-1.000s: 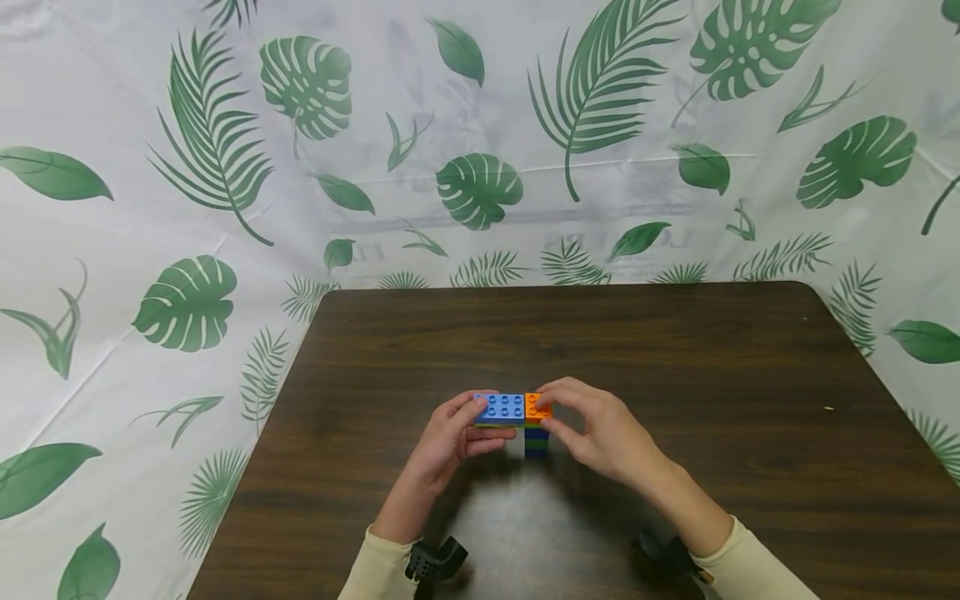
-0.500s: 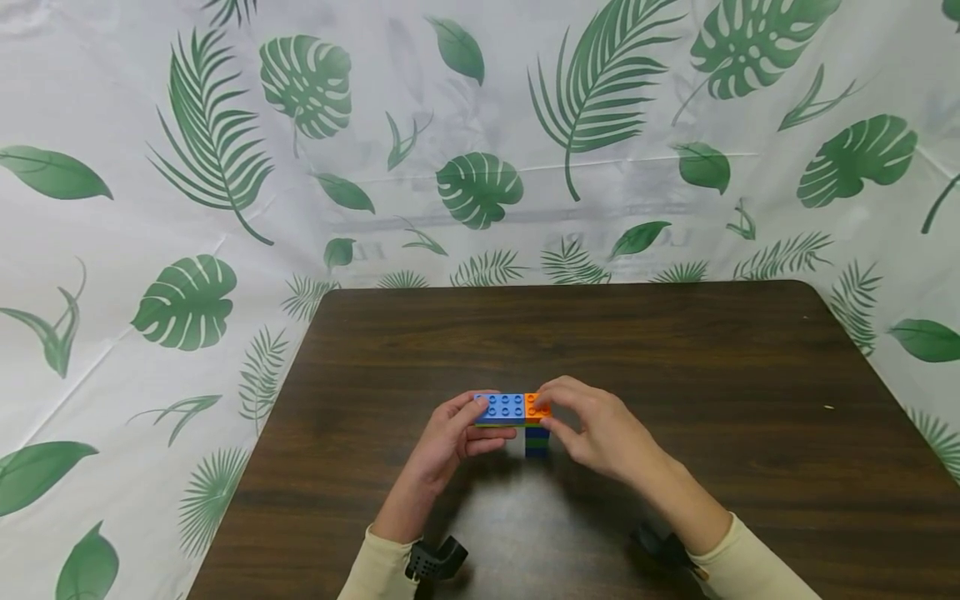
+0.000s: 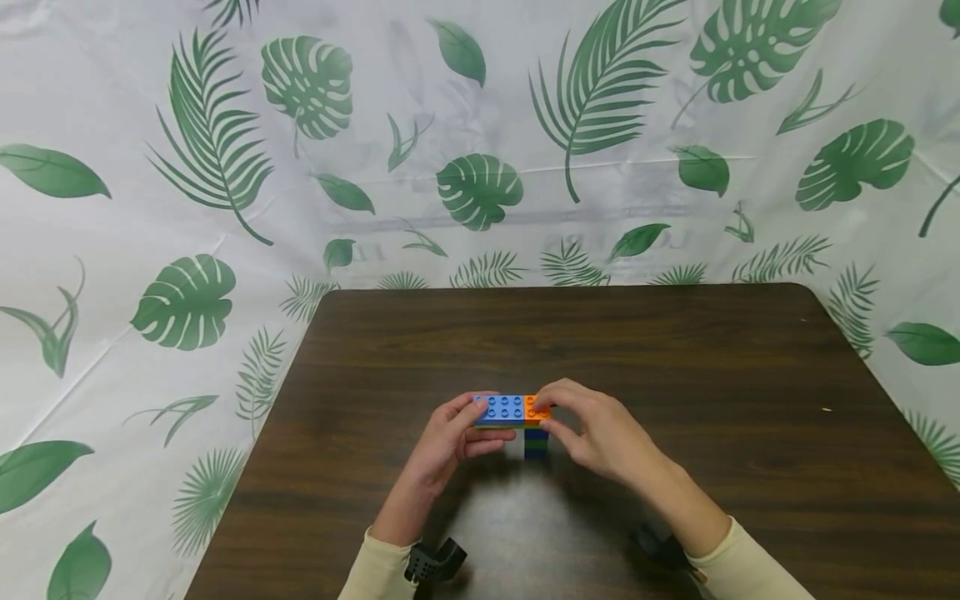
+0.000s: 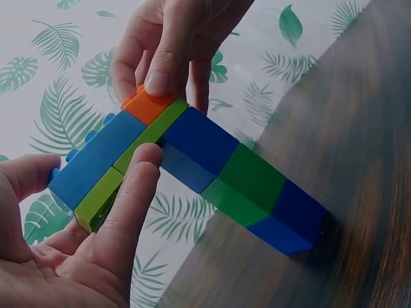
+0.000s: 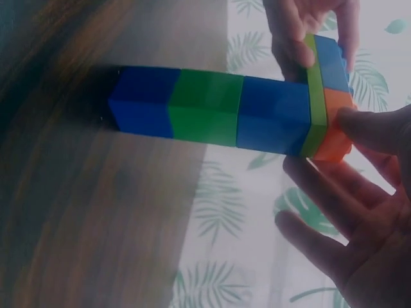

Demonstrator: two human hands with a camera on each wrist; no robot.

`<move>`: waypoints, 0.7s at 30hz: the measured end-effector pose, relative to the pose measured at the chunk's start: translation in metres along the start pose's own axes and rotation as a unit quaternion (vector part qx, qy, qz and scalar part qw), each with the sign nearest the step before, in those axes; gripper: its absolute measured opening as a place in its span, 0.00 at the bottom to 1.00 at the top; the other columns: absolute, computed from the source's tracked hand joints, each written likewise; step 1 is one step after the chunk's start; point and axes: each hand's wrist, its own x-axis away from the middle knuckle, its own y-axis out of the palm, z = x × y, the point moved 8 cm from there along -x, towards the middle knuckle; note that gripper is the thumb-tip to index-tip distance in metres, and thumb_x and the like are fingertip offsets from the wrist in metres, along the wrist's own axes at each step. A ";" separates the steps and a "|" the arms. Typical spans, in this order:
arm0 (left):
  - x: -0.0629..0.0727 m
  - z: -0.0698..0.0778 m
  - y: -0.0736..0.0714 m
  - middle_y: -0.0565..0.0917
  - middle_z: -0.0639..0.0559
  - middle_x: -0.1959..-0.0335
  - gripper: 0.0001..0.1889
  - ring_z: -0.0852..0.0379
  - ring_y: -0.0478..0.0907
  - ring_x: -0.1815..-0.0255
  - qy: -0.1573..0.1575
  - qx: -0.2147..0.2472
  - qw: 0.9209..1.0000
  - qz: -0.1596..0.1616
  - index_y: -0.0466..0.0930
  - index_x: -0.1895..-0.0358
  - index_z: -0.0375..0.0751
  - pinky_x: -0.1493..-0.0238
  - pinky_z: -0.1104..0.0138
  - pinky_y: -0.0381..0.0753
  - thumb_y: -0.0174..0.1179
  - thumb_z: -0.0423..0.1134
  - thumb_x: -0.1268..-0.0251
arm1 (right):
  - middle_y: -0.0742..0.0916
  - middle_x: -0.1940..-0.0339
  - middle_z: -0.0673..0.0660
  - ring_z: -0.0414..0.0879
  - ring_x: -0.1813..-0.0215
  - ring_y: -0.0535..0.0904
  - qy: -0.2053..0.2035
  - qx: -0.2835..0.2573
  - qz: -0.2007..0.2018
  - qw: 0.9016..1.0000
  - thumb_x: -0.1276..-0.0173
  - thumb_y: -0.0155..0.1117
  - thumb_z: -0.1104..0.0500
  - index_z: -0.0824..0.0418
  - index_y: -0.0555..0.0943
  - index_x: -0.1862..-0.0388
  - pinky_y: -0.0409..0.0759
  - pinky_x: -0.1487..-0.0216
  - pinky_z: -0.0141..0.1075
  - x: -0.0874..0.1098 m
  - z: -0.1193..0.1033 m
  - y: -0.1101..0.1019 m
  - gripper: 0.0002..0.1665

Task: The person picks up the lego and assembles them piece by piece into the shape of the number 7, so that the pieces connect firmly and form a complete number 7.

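A column of toy building bricks stands on the table, with a dark blue brick (image 4: 295, 218) at the bottom, a green brick (image 4: 247, 183) over it and another blue brick (image 5: 273, 115) above. Thin lime-green bricks (image 4: 151, 136) lie across the top and jut out to the left. On them sit a light blue brick (image 3: 504, 407) and, over the column, an orange brick (image 3: 534, 408). My left hand (image 3: 442, 442) pinches the jutting end, thumb on the light blue brick and fingers below. My right hand (image 3: 611, 429) pinches the orange brick between thumb and fingers.
The dark wooden table (image 3: 375, 350) reaches back to a white leaf-print sheet (image 3: 405, 75) hanging behind and at the sides. A small pale speck (image 3: 827, 409) lies on the table at the right. A black wrist device (image 3: 435, 560) is strapped on the left wrist.
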 end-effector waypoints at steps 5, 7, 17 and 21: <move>0.002 0.001 -0.007 0.82 0.38 0.51 0.26 0.43 0.85 0.55 0.008 -0.030 0.999 0.024 0.69 0.37 0.30 0.53 0.55 0.82 0.54 0.49 0.25 | 0.82 0.51 0.42 0.36 0.54 0.79 0.014 -0.004 -0.003 1.000 0.40 0.75 0.61 0.49 0.80 0.51 0.81 0.49 0.38 0.001 0.004 0.002 0.20; 0.003 0.002 -0.011 0.82 0.38 0.51 0.25 0.43 0.84 0.54 0.011 -0.041 0.998 0.037 0.70 0.37 0.30 0.54 0.55 0.82 0.55 0.47 0.26 | 0.82 0.52 0.42 0.37 0.53 0.79 0.017 -0.010 -0.005 1.000 0.41 0.75 0.62 0.49 0.80 0.51 0.81 0.48 0.38 0.001 0.005 0.002 0.20; 0.003 0.007 -0.018 0.77 0.41 0.48 0.22 0.45 0.76 0.50 0.035 -0.080 0.993 0.080 0.75 0.40 0.32 0.54 0.56 0.83 0.60 0.45 0.29 | 0.82 0.51 0.43 0.39 0.51 0.80 0.030 -0.094 -0.021 0.995 0.38 0.72 0.65 0.50 0.80 0.50 0.81 0.48 0.42 -0.003 0.020 0.001 0.20; 0.000 0.008 -0.021 0.78 0.42 0.50 0.23 0.46 0.76 0.52 0.035 -0.086 0.990 0.102 0.76 0.41 0.34 0.55 0.55 0.82 0.61 0.47 0.31 | 0.82 0.50 0.44 0.40 0.51 0.81 0.052 -0.123 -0.022 0.991 0.35 0.69 0.64 0.49 0.81 0.48 0.82 0.50 0.40 -0.005 0.027 0.002 0.19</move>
